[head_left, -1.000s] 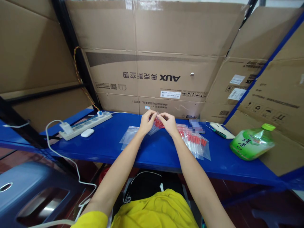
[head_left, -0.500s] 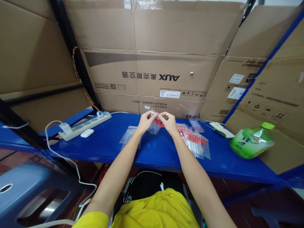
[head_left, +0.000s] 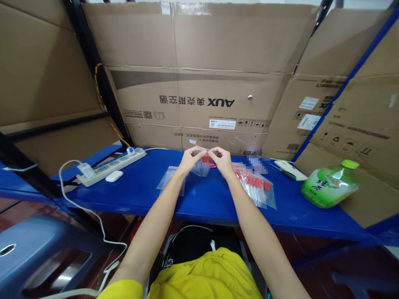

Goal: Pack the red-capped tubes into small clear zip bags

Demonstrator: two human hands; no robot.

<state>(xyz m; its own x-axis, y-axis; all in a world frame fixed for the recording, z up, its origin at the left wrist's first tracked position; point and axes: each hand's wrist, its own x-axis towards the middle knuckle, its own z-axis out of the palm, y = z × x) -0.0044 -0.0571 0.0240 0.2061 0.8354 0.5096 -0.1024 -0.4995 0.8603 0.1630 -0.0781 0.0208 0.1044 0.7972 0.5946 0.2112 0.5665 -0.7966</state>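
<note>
Both hands, left (head_left: 188, 160) and right (head_left: 223, 161), pinch the top edge of one small clear bag (head_left: 202, 165) of red parts, held just above the shelf (head_left: 202, 199). It looks light, limp and slippery, best gripped along that seal. Left of the grip lie empty bags (head_left: 170, 178), count unclear; right, a pile of filled bags (head_left: 257, 187); beyond, one green bottle (head_left: 330, 187).

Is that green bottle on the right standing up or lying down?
Lying down. The green bottle rests on its side on the blue shelf, cap pointing up-right toward the cardboard.
</note>
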